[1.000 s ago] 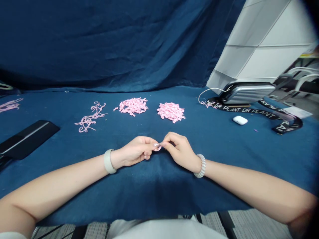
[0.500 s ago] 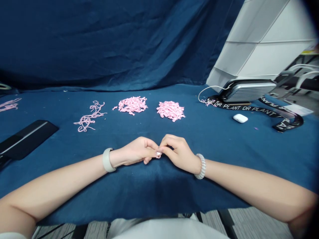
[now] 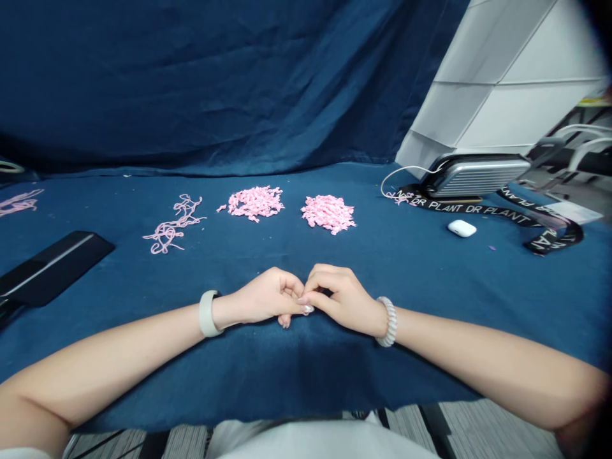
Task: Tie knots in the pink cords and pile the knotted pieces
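While both arms rest on the blue cloth (image 3: 430,268), the left hand (image 3: 265,298) and the right hand (image 3: 337,296) meet fingertip to fingertip near the front edge. Their fingers are curled tight and pinch a tiny pink bit (image 3: 306,308) between them; it is mostly hidden. Farther back lie two pink piles (image 3: 254,203) (image 3: 328,213) side by side, with loose pink string (image 3: 173,224) to their left. A white earbud case (image 3: 461,228) sits far to the right.

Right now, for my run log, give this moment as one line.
left hand: pinched at right fingertips | right hand: same | held thing: hidden | beyond: two pink heaps, loose pink cord
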Available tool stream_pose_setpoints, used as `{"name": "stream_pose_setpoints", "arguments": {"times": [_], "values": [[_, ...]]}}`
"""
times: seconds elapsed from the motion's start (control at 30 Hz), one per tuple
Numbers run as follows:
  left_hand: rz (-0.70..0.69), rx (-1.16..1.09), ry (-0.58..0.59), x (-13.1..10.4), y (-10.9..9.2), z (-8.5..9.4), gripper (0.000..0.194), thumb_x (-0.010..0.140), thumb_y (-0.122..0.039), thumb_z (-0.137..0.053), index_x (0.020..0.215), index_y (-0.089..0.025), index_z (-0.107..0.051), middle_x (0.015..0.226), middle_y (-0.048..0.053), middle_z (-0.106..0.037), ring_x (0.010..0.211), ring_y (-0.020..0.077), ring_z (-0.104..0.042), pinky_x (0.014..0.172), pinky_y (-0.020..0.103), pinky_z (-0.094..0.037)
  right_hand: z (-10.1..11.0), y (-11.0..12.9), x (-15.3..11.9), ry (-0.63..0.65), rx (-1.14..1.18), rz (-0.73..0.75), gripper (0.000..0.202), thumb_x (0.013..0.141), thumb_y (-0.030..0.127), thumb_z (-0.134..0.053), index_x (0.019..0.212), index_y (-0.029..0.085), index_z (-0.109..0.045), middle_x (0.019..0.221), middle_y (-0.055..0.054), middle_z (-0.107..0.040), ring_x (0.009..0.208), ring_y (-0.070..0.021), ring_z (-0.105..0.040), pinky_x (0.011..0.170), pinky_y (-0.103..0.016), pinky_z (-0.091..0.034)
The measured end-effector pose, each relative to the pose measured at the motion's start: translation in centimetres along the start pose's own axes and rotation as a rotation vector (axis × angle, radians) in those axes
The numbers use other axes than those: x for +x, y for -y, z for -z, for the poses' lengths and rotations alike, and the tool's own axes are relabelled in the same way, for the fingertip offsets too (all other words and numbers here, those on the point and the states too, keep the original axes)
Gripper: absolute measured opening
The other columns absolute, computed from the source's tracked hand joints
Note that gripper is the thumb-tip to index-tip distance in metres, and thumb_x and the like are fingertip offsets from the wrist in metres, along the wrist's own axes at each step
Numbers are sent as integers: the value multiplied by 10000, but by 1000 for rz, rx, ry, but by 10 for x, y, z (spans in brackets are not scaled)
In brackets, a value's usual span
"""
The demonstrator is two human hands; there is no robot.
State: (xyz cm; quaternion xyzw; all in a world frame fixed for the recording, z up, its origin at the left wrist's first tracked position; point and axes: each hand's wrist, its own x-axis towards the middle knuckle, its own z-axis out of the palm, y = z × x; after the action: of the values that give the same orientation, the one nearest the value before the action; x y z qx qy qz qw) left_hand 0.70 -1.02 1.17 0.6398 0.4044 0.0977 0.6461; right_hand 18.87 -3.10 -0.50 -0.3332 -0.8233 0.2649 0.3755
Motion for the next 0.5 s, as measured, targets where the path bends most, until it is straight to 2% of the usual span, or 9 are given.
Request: {"name": "stream_pose_setpoints", "arguments": {"times": [0.37,0.5], "values": [[-16,-18,8,-1,0,-1,283,683,-358,-665,736,-96,-571,589,-6,-598,428,28,-512,441,124,-387,-1,1,-1,-6,6,-31,138,816,232,-587,697,161,-590,681,-9,-553,634,-100,-512,609,-228,-402],[-46,-33,-13,-2,2,-3,290,686,-353,-661,758,-92,-555,701,23,-630,439,29,-525,456,139,-425,-1,1,3,-43,28,-150,153,828,234,-556,699,153,-534,674,6,-532,606,-87,-480,572,-210,-377]]}}
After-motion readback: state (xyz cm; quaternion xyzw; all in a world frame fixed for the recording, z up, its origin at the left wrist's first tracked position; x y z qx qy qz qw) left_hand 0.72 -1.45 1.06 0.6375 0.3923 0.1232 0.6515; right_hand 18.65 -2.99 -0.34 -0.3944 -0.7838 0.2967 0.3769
